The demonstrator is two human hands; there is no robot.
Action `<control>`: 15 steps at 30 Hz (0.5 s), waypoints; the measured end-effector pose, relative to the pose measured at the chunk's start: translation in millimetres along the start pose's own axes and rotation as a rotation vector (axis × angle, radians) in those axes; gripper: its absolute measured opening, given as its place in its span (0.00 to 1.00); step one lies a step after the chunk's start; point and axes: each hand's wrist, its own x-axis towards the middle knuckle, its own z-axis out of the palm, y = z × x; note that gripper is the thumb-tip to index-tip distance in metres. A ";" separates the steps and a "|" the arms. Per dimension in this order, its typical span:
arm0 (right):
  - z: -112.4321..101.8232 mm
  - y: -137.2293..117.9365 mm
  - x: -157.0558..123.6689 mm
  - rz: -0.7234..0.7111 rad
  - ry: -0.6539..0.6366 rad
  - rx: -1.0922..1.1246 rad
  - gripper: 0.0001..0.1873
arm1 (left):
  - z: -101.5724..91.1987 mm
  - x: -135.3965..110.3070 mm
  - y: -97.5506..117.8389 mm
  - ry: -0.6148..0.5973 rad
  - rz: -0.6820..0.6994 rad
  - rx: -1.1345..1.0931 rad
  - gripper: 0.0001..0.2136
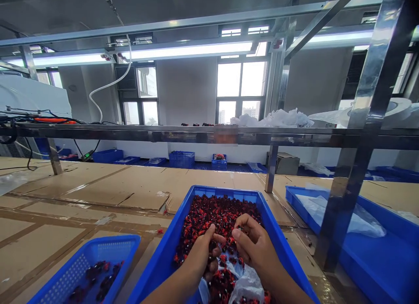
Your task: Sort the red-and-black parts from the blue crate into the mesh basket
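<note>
A deep blue tray (283, 247) holds a heap of small red and black parts (216, 212). Above the heap, my right hand (253, 243) has its thumb and index finger pinched on a small dark part (240, 228), mostly hidden by the fingertips. My left hand (206, 251) is close beside it, thumb raised and fingers curled inward. Whatever those fingers may hold cannot be made out. Beneath my hands, a crumpled clear plastic bag (247, 286) lies among the parts in the near end of the tray.
A blue perforated basket (131, 243) with a few dark and red parts sits at left. To the right, behind a metal post (340, 212), is a large blue tray (369, 260) with a plastic bag. Cardboard (124, 186) covers the table; a metal shelf rail (147, 133) crosses ahead.
</note>
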 end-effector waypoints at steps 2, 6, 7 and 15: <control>-2.9 1.2 3.5 0.162 -0.060 0.203 0.13 | -2.1 -1.8 2.4 -0.026 -0.015 -0.102 0.23; -5.7 7.7 8.8 0.207 -0.044 0.037 0.11 | -2.4 -5.9 6.5 -0.075 0.067 -0.149 0.21; -4.9 9.2 8.8 0.161 -0.033 -0.057 0.10 | -1.5 -6.9 7.3 -0.079 0.083 -0.151 0.22; 7.7 8.3 -0.1 -0.131 -0.025 -0.670 0.14 | 5.9 -14.3 8.0 -0.077 0.192 0.001 0.32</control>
